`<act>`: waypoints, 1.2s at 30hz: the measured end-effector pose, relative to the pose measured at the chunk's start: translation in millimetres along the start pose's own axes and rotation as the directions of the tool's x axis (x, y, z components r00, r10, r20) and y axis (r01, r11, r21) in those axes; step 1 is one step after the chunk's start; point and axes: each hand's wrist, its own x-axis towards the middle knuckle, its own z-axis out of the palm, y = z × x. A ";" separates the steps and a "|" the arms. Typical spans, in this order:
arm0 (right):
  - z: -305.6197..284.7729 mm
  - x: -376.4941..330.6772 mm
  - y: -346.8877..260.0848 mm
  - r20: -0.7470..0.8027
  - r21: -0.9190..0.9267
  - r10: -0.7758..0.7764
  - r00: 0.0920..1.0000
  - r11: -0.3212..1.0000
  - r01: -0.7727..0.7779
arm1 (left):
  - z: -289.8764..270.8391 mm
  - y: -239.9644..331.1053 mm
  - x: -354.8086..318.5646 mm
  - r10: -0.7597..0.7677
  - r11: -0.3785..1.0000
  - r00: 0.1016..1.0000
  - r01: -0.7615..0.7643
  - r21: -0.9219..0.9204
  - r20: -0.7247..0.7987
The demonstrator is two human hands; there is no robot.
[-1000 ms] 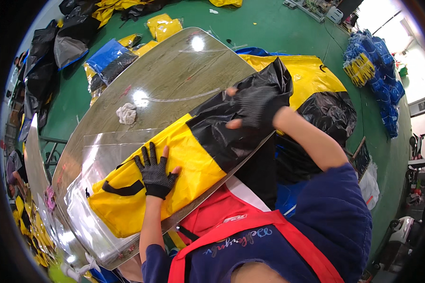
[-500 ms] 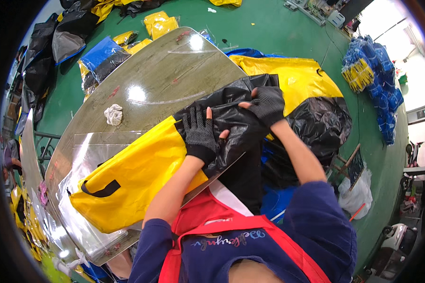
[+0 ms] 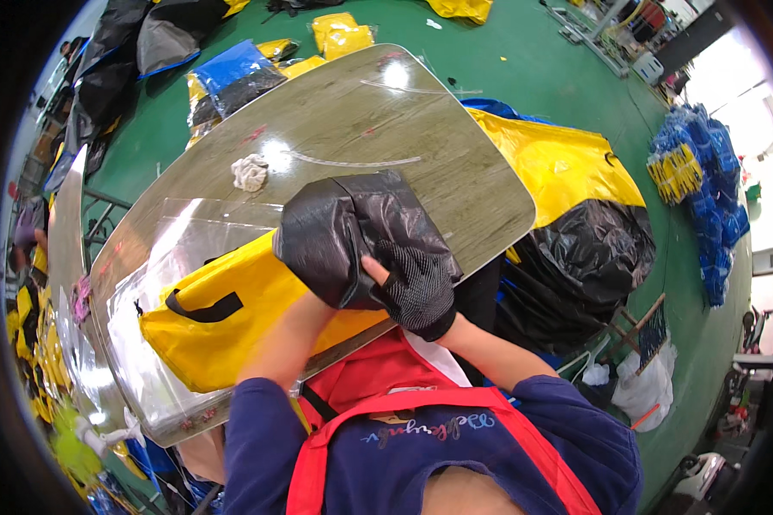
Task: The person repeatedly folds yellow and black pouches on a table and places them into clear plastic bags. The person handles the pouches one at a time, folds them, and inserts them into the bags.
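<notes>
A yellow-and-black bag [image 3: 185,348] of shiny sheet material lies across the near side of the table, a black strap handle on its yellow part. Its black end is doubled over toward the left, on top of the yellow. My right hand [image 3: 416,292], in a black fingerless glove, grips this black fold at its near side, thumb bare. My left forearm reaches under the fold, which covers the left hand, so its fingers are hidden.
On the wood-patterned table [image 3: 455,189] lie a crumpled white cloth [image 3: 250,172] and clear plastic sleeves [image 3: 176,232]. A large yellow-and-black bag [image 3: 567,172] bulges beyond the right edge. Wrapped packs [image 3: 232,73] sit on the green floor past the far left edge, a blue bundle [image 3: 704,172] at far right.
My right hand has come left and nearer, folding the bag's black end over. The left hand, earlier flat on the black part, is now covered. The view has shifted a little.
</notes>
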 end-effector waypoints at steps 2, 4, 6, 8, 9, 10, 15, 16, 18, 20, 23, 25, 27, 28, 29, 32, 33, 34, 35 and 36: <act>20.5 -16.4 0.6 0.028 -0.068 -0.016 0.999 0.998 0.018 | -30.3 31.6 -25.3 -0.251 0.767 0.958 0.286 0.575 -0.141; 31.8 -22.2 -7.7 0.170 -0.138 0.007 0.985 0.990 0.017 | -63.4 67.0 -59.9 -0.280 0.130 0.921 0.314 0.940 -0.269; 37.8 -14.4 -12.3 0.292 -0.231 0.036 0.956 0.972 0.034 | -91.7 95.9 -80.5 0.060 -0.159 0.955 0.296 0.942 -0.290; 35.5 -4.4 -21.3 0.430 -0.274 0.078 0.899 0.960 0.047 | -80.8 103.7 -93.2 0.446 0.389 0.721 0.378 0.840 -0.531; 36.4 2.0 -26.0 0.493 -0.291 0.087 0.866 0.954 0.069 | -59.9 103.8 -94.9 0.468 0.376 0.792 0.222 0.900 -0.391; 37.9 3.4 -26.4 0.464 -0.282 0.031 0.885 0.953 0.114 | -56.5 96.4 -102.6 0.004 0.148 0.987 0.160 0.976 -0.162; 62.9 61.1 -43.5 0.253 0.143 -0.001 0.967 0.989 -0.037 | -45.8 39.7 -114.6 0.007 0.220 0.954 0.292 0.931 -0.301; 82.2 46.4 -39.1 0.288 0.024 -0.038 0.957 0.999 0.033 | -44.8 52.8 -117.6 -0.035 0.132 0.961 0.278 0.951 -0.276; 95.6 34.2 -27.0 0.382 -0.084 -0.048 0.923 0.993 0.086 | -53.0 87.3 -152.9 0.082 -0.039 0.933 0.354 0.934 -0.350; 97.8 30.5 -25.8 0.413 -0.120 -0.034 0.910 0.989 0.092 | -94.9 108.2 -228.4 0.444 -0.185 0.737 0.632 0.753 -0.510; 112.2 46.5 -50.9 0.490 -0.175 0.140 0.860 0.983 -0.061 | -130.3 151.7 -299.7 0.075 0.548 0.131 0.823 0.151 -0.989; 120.7 55.2 -83.4 0.492 -0.104 0.139 0.859 0.989 -0.101 | -149.0 149.8 -333.2 -0.291 0.827 0.298 0.556 -0.082 -0.909; 155.6 39.1 -88.3 0.433 -0.187 0.163 0.886 0.978 -0.089 | -149.1 169.0 -321.8 -0.502 0.849 0.425 0.406 -0.337 -0.753; 160.8 38.4 -86.7 0.458 -0.201 0.173 0.872 0.976 -0.088 | -154.8 170.6 -323.5 -0.552 0.826 0.442 0.402 -0.394 -0.707; 165.3 38.1 -84.2 0.482 -0.213 0.182 0.857 0.973 -0.087 | -161.4 172.9 -324.0 -0.600 0.798 0.457 0.401 -0.450 -0.656; 180.0 32.6 -80.7 0.401 -0.210 0.198 0.894 0.970 -0.121 | -155.3 199.7 -308.8 -0.565 0.806 0.518 0.512 -0.297 -0.642; 180.8 35.5 -84.0 0.358 -0.220 0.225 0.906 0.964 -0.152 | -140.6 212.0 -297.5 -0.484 0.855 0.551 0.462 -0.235 -0.680; 171.4 34.8 -85.4 0.349 -0.117 0.160 0.923 0.985 -0.127 | -124.0 218.0 -288.9 -0.465 0.868 0.519 0.429 -0.252 -0.717; 162.1 35.5 -85.3 0.330 -0.012 0.097 0.939 0.995 -0.099 | -118.9 219.9 -280.2 -0.501 0.850 0.489 0.432 -0.301 -0.714; 172.7 29.5 -82.9 0.390 -0.111 0.039 0.920 0.994 0.005 | -111.6 223.0 -269.8 -0.538 0.829 0.448 0.436 -0.351 -0.714</act>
